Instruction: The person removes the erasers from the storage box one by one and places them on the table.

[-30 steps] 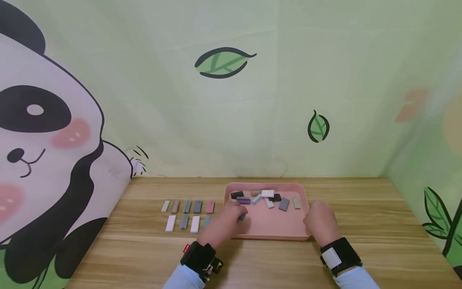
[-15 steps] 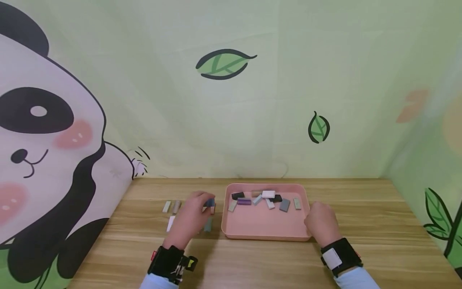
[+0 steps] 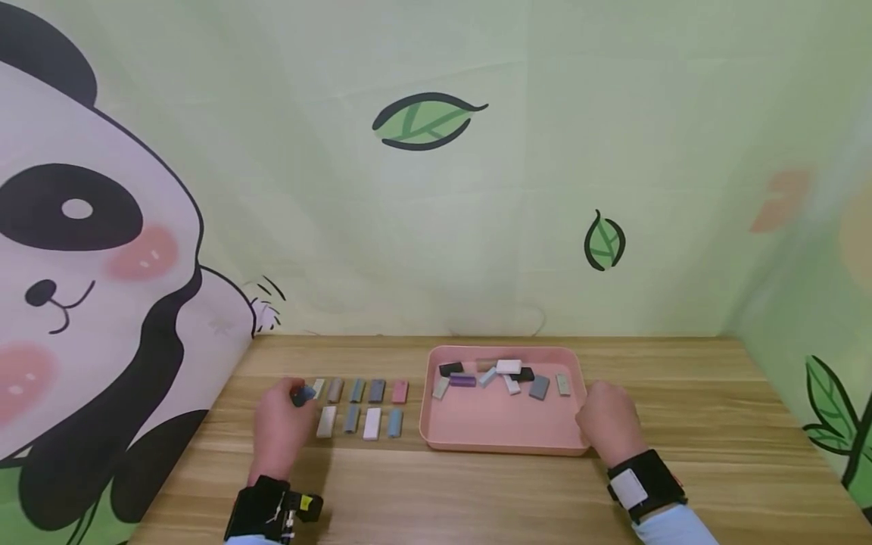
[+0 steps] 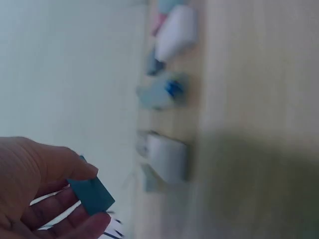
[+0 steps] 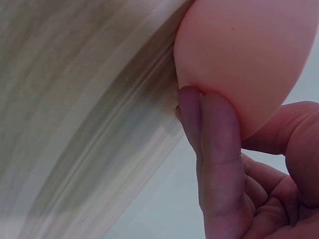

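Note:
My left hand (image 3: 282,424) is at the left end of two rows of small rectangular blocks. Between thumb and fingers it pinches a dark teal block (image 4: 92,193), held above the table. Nearest to it are a pale green block (image 3: 318,389) in the back row and a white block (image 3: 326,422) in the front row. A pink block (image 3: 400,391) ends the back row at the right, and a light blue block (image 3: 395,423) ends the front one. My right hand (image 3: 609,424) grips the right edge of the pink tray (image 5: 239,55), fingers against its outer wall.
Inside the tray, loose blocks lie toward the back, among them a purple block (image 3: 462,381), a white block (image 3: 508,366) atop others and a grey-blue block (image 3: 539,387). The wooden table (image 3: 477,492) meets a green printed backdrop (image 3: 436,250) behind.
My left hand has moved left from the tray, across the rows to their left end, carrying the teal block. The right hand stays at the tray's edge.

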`<state>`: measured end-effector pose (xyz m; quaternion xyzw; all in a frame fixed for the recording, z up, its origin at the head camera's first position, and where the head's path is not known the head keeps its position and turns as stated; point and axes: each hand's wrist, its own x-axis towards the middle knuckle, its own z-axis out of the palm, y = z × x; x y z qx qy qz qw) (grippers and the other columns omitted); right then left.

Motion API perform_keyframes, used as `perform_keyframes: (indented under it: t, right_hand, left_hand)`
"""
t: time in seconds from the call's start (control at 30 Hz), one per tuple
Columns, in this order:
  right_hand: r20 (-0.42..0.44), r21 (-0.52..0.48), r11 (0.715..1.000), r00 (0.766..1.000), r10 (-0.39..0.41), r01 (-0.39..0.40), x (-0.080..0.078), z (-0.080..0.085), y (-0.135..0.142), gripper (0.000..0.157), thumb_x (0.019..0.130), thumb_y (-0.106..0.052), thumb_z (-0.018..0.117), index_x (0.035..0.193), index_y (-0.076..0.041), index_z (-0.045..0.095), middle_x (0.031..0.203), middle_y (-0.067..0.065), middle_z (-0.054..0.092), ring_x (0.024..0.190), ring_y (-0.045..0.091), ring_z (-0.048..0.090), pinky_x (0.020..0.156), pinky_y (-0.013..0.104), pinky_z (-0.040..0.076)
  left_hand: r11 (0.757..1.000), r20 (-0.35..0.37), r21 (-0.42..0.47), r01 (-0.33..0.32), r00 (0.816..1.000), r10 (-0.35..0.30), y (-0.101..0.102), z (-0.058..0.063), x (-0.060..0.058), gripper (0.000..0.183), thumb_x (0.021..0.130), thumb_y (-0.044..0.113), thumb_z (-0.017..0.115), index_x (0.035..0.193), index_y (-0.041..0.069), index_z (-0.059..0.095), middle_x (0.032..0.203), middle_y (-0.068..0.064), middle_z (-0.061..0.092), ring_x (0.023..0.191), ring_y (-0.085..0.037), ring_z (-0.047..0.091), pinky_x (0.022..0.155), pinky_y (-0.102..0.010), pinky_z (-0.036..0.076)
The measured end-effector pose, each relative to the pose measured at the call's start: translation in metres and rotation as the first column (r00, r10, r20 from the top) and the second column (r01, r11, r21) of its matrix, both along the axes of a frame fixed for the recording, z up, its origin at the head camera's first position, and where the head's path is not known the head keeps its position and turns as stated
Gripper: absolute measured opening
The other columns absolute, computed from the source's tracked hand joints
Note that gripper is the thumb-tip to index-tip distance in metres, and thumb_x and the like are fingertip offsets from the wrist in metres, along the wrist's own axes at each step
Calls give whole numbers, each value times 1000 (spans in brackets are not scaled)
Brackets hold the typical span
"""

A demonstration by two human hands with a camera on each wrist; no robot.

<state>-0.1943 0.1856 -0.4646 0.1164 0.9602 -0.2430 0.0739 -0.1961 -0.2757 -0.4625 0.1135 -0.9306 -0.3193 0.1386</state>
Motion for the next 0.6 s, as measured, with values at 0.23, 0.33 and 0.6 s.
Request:
perform_keyframes:
  t: [0.23,0.33,0.6]
  right_hand:
    - [-11,1,1000,1000,3,-3,-1,-2,2,12,83,-5,59,80,5,65,62,10,55,52,19,53,42,24,37]
    - [-4,1,1000,1000,-2,2,-1,-2,3,12,83,-5,59,80,5,65,63,10,55,53,19,53,42,24,37]
    - [-10,-25,1000,1000,-15,14,-2,-2,2,10,83,-2,57,83,5,65,65,10,54,54,20,53,43,25,38]
  left_hand:
    - [997,73,-6,-81,994,81,-7,-14,0,32,82,13,65,112,1,63,107,-19,64,90,-28,60,69,-38,50]
    - [996,101,-4,-89,991,88,-6,-17,-2,33,81,14,65,112,0,64,107,-20,64,90,-28,60,68,-38,50]
    - [993,121,-21,-120,985,122,-6,-26,-7,35,79,15,67,109,-2,65,105,-22,65,87,-29,59,67,-37,49]
